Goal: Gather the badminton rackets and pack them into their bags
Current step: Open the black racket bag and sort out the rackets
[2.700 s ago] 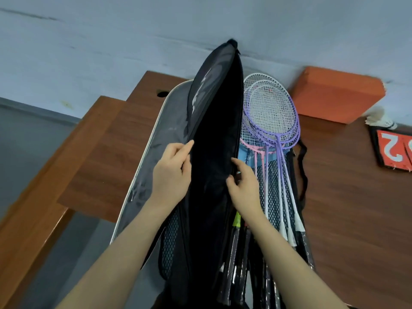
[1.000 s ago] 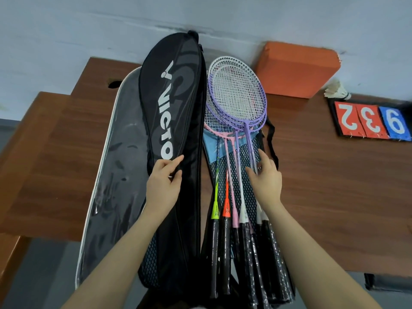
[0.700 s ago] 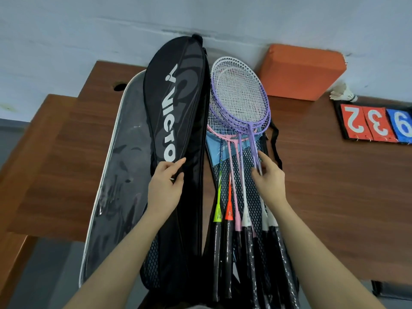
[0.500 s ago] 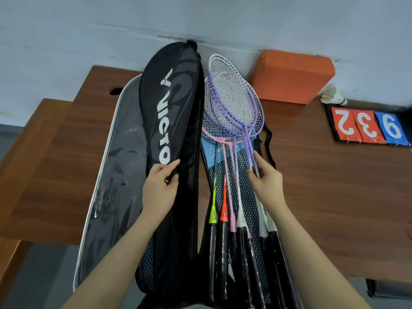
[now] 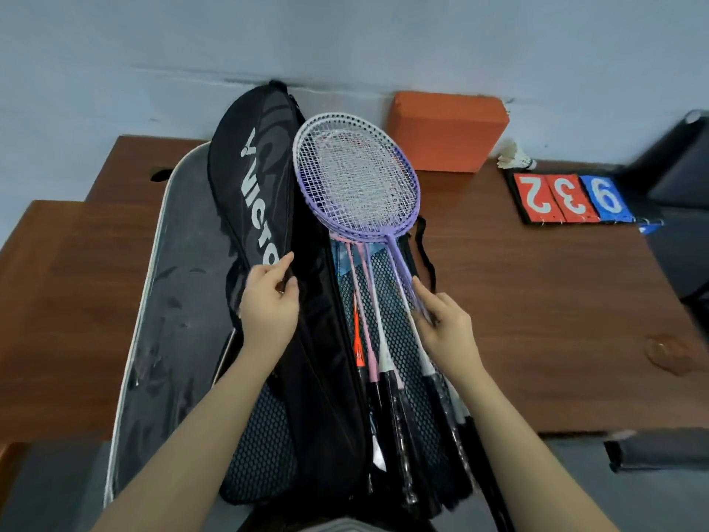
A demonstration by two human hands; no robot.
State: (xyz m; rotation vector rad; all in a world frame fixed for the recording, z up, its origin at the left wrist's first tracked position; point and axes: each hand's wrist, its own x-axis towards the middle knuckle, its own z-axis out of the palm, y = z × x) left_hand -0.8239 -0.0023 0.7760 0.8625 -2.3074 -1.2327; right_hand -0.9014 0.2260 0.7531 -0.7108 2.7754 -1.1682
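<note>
A black Victor racket bag (image 5: 264, 209) lies open lengthwise on the wooden table (image 5: 537, 320). My left hand (image 5: 270, 301) pinches the edge of its raised flap. Several rackets (image 5: 356, 186) with purple, pink and white frames lie stacked to the right of the flap on the mesh lining of the bag's open side. My right hand (image 5: 445, 324) holds the purple shafts between thumb and fingers, with the racket heads tilted a little to the left. Their black grips (image 5: 403, 416) point toward me. A grey bag (image 5: 172, 301) with white piping lies left of the black one.
An orange foam block (image 5: 447, 132) stands against the wall behind the rackets. A shuttlecock (image 5: 514, 157) and a flip scoreboard (image 5: 568, 199) showing 2, 3, 9 sit at the back right. A black strap (image 5: 424, 251) loops beside the bag. A dark chair (image 5: 675, 167) is at the right edge.
The bag flap, upright 2.7 s ago, now lies lower to the left. My right hand moved from the bag's inside to the purple racket shafts and has shifted them slightly.
</note>
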